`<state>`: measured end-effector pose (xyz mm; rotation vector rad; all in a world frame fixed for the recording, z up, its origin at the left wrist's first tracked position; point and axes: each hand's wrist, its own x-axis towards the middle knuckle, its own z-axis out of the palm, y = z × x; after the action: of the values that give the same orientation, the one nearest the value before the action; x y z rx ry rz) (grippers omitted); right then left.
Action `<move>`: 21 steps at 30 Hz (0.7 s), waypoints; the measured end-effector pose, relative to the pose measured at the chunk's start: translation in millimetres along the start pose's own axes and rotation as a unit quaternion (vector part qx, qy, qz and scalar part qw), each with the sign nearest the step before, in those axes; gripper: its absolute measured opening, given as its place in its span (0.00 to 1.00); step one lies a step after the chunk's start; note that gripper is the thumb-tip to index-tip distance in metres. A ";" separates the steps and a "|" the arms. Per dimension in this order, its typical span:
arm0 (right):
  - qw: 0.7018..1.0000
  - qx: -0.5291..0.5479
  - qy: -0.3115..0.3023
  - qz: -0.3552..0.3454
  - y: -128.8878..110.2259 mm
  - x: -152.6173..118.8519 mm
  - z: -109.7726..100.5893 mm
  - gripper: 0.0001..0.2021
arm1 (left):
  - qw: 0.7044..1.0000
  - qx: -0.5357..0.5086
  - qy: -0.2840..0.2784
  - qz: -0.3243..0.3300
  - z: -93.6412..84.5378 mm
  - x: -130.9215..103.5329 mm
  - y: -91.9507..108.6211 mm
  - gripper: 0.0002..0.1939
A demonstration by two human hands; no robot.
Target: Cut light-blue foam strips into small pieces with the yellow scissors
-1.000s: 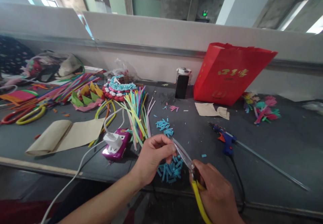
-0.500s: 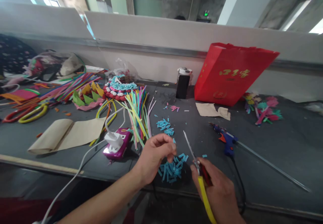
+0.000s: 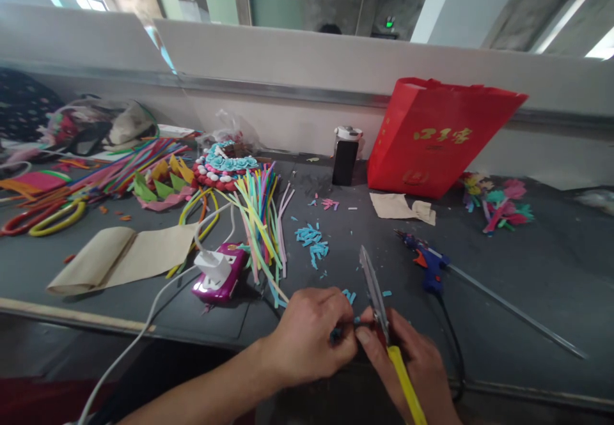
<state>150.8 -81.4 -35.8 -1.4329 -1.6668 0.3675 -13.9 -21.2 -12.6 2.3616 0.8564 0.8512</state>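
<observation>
My right hand (image 3: 407, 355) is closed round a pair of scissors (image 3: 378, 303), one handle yellow, with the blades pointing up and away from me. My left hand (image 3: 314, 332) is closed in a pinch beside it, the fingertips close to my right thumb. A small blue piece (image 3: 356, 320) shows between the fingertips; how much of it my left hand covers is hidden. A few cut blue pieces (image 3: 350, 296) lie just beyond my left hand, which hides most of that pile. Farther back is another heap of blue pieces (image 3: 311, 241).
A bundle of coloured strips (image 3: 261, 220) lies left of the blue heap, near a purple power socket (image 3: 223, 275) and a paper roll (image 3: 119, 259). To the right rests a blue glue gun (image 3: 432, 265). A red bag (image 3: 432, 144) and a black bottle (image 3: 345, 160) stand behind.
My left hand has lowered and turned over the nearer blue pile, its fingertips now meeting my right hand. The scissors have swung more upright and show their blades more broadly.
</observation>
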 end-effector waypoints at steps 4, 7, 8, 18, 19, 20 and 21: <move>1.000 0.005 0.014 -0.019 -1.4 0.8 1.3 0.08 | 0.995 0.073 -0.002 0.061 2.9 -1.4 -0.5 0.04; 1.000 0.009 0.014 -0.022 -2.8 1.5 1.3 0.08 | 0.996 0.064 -0.010 0.062 3.7 -2.0 1.7 0.05; 1.000 0.008 0.017 -0.018 -3.3 1.9 0.5 0.09 | 0.998 0.034 -0.014 0.042 3.0 -1.6 2.9 0.05; 0.991 0.092 -0.023 0.099 -7.4 5.4 -15.6 0.12 | 0.827 -0.462 -0.094 -0.307 -13.1 12.7 1.9 0.13; 0.990 0.099 -0.023 0.101 -7.7 5.3 -15.2 0.12 | 0.815 -0.480 -0.098 -0.308 -12.3 12.3 0.9 0.13; 0.989 0.102 -0.023 0.101 -8.2 5.2 -14.3 0.12 | 0.807 -0.494 -0.101 -0.308 -11.4 11.8 0.1 0.13; 0.990 0.101 -0.022 0.099 -8.6 5.3 -13.4 0.12 | 0.800 -0.505 -0.105 -0.307 -10.6 11.3 -0.3 0.13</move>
<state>155.7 -83.2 -19.8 -1.4490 -1.4782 0.6659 -14.4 -10.9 -1.1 1.1003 0.7259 0.5279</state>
